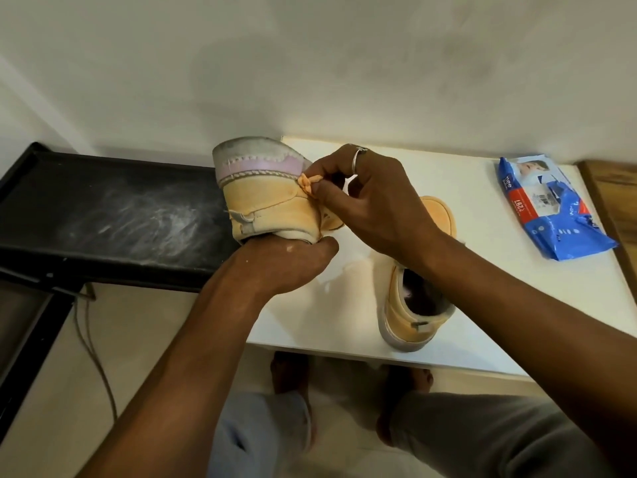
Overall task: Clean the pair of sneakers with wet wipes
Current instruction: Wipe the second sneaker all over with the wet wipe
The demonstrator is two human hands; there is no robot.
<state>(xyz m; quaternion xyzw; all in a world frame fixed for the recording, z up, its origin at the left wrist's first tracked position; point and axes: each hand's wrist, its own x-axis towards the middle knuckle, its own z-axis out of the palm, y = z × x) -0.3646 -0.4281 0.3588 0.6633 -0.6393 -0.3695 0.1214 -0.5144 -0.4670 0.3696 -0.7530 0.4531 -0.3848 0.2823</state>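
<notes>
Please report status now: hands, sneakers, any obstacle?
Left hand grips raised sneaker from below. Right hand pinches its lace. Other sneaker on table; wipes pack lies apart. Nothing in the way.

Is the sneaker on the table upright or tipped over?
Upright: the sneaker stands on its sole on the table, with its opening facing up.

A home interior, marked by a small white table (489,219) against a smudged wall (310,63), a dusty black rack (103,208) and bare feet (287,370).

White wall (310,63); white table (448,188); dusty black stand (103,208); beige floor (138,339).
</notes>
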